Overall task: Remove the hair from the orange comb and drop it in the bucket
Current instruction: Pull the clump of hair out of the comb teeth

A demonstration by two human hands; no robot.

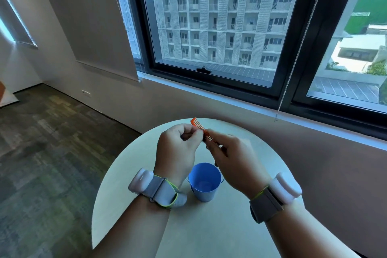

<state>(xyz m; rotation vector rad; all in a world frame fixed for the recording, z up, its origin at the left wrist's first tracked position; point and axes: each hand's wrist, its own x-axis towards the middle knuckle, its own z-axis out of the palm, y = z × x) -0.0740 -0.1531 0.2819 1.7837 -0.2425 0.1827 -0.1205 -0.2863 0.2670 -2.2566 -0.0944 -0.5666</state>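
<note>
Right hand gripped the comb, left hand pinched at its teeth; pulled hair could've missed the bucket below.

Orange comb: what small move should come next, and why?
Probably pull the left hand away from the comb to strip the hair, then down to the bucket. Its fingers pinch at the teeth, the right hand holds the comb, and the bucket looks empty.
</note>
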